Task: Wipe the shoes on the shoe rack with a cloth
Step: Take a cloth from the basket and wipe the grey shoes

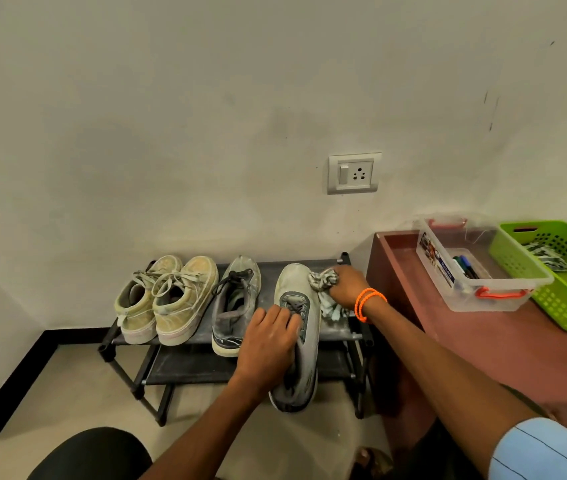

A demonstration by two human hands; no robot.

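Head view: the left hand (268, 341) grips the grey shoe (301, 327) from its left side w/ fingers curled over the laces, and this shoe lies on the top shelf of the black shoe rack (129, 337) at the right end, its heel sticking out over the front edge. The right hand (346, 285), w/ orange bands at the wrist, clutches a crumpled cloth (323, 280) and presses it on the toe part of the same shoe. To the left on the same shelf stand a dark shoe (235, 306) and a pair of beige sneakers (168, 299); at the right, on a brown table (503, 344), are a clear box (476, 261) w/ markers and, touching it, a green basket (566, 275).
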